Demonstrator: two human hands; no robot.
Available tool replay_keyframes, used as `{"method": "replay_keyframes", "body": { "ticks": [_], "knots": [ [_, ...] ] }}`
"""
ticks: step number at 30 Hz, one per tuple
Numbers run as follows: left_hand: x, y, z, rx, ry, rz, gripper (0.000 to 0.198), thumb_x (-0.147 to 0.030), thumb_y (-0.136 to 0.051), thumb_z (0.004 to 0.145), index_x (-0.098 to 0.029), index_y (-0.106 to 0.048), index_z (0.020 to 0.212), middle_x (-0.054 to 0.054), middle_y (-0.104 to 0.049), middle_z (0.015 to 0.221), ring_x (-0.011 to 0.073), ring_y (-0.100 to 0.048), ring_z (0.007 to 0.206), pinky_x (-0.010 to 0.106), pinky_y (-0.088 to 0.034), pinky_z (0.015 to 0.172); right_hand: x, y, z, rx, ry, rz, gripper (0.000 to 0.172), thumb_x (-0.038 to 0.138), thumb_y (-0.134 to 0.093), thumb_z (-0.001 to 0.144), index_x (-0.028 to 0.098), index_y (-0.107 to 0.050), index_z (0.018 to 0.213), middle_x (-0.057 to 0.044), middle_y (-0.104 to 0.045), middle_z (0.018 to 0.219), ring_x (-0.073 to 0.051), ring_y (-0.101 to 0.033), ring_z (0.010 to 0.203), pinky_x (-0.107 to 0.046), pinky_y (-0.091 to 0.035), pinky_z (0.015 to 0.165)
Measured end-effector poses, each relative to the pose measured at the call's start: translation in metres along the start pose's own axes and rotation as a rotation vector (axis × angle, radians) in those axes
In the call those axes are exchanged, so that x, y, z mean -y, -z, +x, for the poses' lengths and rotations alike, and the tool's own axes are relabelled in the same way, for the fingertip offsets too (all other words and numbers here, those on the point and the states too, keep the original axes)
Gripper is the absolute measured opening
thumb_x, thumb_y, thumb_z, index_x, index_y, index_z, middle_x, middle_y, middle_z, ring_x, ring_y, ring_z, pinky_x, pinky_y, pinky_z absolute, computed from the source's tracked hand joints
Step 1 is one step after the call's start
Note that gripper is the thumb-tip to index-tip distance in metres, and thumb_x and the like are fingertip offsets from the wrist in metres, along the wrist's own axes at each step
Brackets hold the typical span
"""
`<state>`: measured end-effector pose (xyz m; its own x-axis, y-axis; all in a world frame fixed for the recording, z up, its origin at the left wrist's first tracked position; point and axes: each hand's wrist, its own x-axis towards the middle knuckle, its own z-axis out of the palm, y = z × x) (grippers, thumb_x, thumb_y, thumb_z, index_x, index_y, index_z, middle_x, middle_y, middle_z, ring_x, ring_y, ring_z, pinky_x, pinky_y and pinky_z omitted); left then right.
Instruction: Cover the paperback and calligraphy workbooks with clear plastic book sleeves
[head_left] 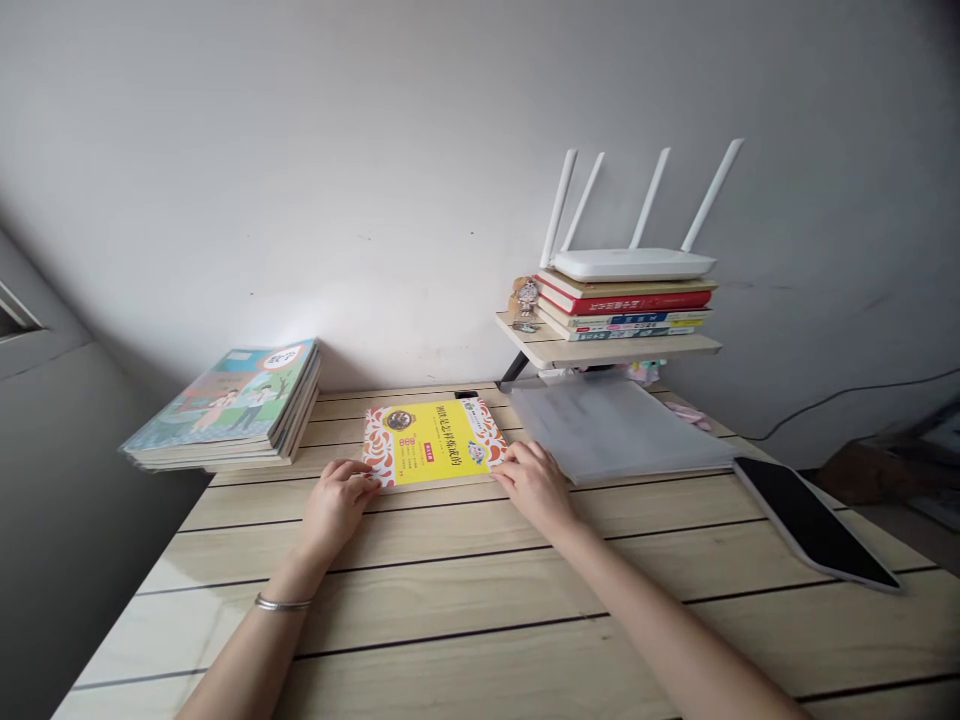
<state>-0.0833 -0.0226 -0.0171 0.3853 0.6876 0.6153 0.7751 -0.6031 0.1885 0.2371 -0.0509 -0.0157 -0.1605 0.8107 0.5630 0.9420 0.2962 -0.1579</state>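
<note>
A yellow book (431,440) with orange and white patterned ends lies flat on the wooden table (420,600), its cover facing up. At its near left corner, my left hand (341,500) has its fingers closed on the edge. My right hand (534,485) grips the near right corner the same way, thumb and fingers at the border. A silver bangle (282,604) sits on my left wrist. Just right of the book lies a translucent plastic folder (622,430), close to my right hand.
A stack of textbooks (232,400) stands at the left edge. Back right, a small raised shelf (600,352) bears several books (637,303), a white router (634,264) with upright antennas and a small figure keychain (526,296). A dark-screened tablet (814,520) lies at right. The wall (337,200) closes off the back.
</note>
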Motion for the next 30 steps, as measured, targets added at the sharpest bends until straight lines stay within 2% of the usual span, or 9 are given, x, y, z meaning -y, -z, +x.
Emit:
{"method": "replay_keyframes", "body": {
  "ticks": [5, 9, 12, 15, 22, 26, 28, 30],
  "knots": [
    [0.001, 0.006, 0.001, 0.020, 0.026, 0.065, 0.025, -0.034, -0.053, 0.085, -0.026, -0.074, 0.073, 0.005, -0.068, 0.088, 0.0187, -0.055, 0.078, 0.032, -0.047, 0.071, -0.019, -0.002, -0.006, 0.092, -0.205, 0.032, 0.017, 0.023, -0.057, 0.084, 0.024, -0.070, 0.073, -0.001, -0.062, 0.086, -0.012, -0.056, 0.065, -0.024, -0.035, 0.054],
    [0.004, 0.004, -0.001, 0.030, 0.083, 0.050, 0.024, -0.038, -0.055, 0.083, -0.026, -0.074, 0.072, 0.004, -0.067, 0.084, 0.0180, -0.057, 0.076, 0.031, -0.047, 0.071, -0.020, -0.004, -0.006, 0.137, -0.246, 0.142, 0.014, 0.021, -0.056, 0.082, 0.024, -0.067, 0.074, -0.002, -0.069, 0.080, -0.015, -0.062, 0.068, -0.024, -0.039, 0.058],
    [0.006, 0.003, -0.003, 0.102, 0.175, -0.052, 0.021, -0.037, -0.057, 0.082, -0.026, -0.074, 0.080, 0.002, -0.066, 0.077, 0.0153, -0.060, 0.070, 0.026, -0.047, 0.066, -0.021, -0.006, -0.007, 0.134, -0.284, 0.232, 0.009, 0.026, -0.058, 0.079, 0.025, -0.065, 0.075, -0.001, -0.071, 0.077, -0.017, -0.063, 0.066, -0.025, -0.041, 0.058],
    [0.007, 0.006, -0.005, 0.162, 0.219, -0.142, 0.018, -0.031, -0.056, 0.082, -0.026, -0.073, 0.087, 0.001, -0.070, 0.081, 0.0149, -0.064, 0.074, 0.023, -0.048, 0.068, -0.024, -0.010, -0.008, 0.091, -0.317, 0.287, 0.008, 0.031, -0.061, 0.076, 0.025, -0.064, 0.072, -0.002, -0.072, 0.080, -0.019, -0.063, 0.066, -0.026, -0.042, 0.058],
    [0.009, 0.015, -0.004, 0.250, 0.269, -0.118, 0.013, -0.025, -0.060, 0.079, -0.023, -0.073, 0.079, 0.003, -0.074, 0.083, 0.0185, -0.067, 0.075, 0.025, -0.047, 0.069, -0.032, -0.015, -0.012, 0.080, -0.383, 0.412, 0.014, 0.034, -0.057, 0.075, 0.025, -0.067, 0.070, -0.002, -0.073, 0.077, -0.020, -0.064, 0.067, -0.028, -0.043, 0.060],
    [0.006, 0.023, -0.003, 0.260, 0.388, -0.175, 0.010, -0.024, -0.061, 0.076, -0.022, -0.070, 0.072, 0.003, -0.074, 0.076, 0.0183, -0.067, 0.071, 0.025, -0.047, 0.066, -0.036, -0.018, -0.012, 0.084, -0.420, 0.531, 0.013, 0.031, -0.055, 0.072, 0.024, -0.067, 0.072, -0.003, -0.072, 0.076, -0.020, -0.065, 0.069, -0.029, -0.046, 0.063],
    [0.002, 0.027, -0.002, 0.258, 0.432, -0.248, 0.008, -0.025, -0.062, 0.074, -0.022, -0.069, 0.076, 0.001, -0.073, 0.076, 0.0170, -0.067, 0.072, 0.024, -0.048, 0.067, -0.036, -0.020, -0.012, 0.084, -0.432, 0.566, 0.013, 0.031, -0.057, 0.068, 0.023, -0.067, 0.075, -0.002, -0.071, 0.072, -0.019, -0.064, 0.067, -0.029, -0.047, 0.063],
    [-0.003, 0.028, -0.002, 0.255, 0.441, -0.298, 0.016, -0.029, -0.064, 0.074, -0.024, -0.069, 0.088, -0.001, -0.072, 0.077, 0.0155, -0.067, 0.073, 0.024, -0.048, 0.069, -0.033, -0.021, -0.011, 0.078, -0.439, 0.555, 0.019, 0.034, -0.061, 0.065, 0.023, -0.067, 0.079, -0.002, -0.069, 0.069, -0.019, -0.063, 0.065, -0.029, -0.048, 0.063]
  ]
}}
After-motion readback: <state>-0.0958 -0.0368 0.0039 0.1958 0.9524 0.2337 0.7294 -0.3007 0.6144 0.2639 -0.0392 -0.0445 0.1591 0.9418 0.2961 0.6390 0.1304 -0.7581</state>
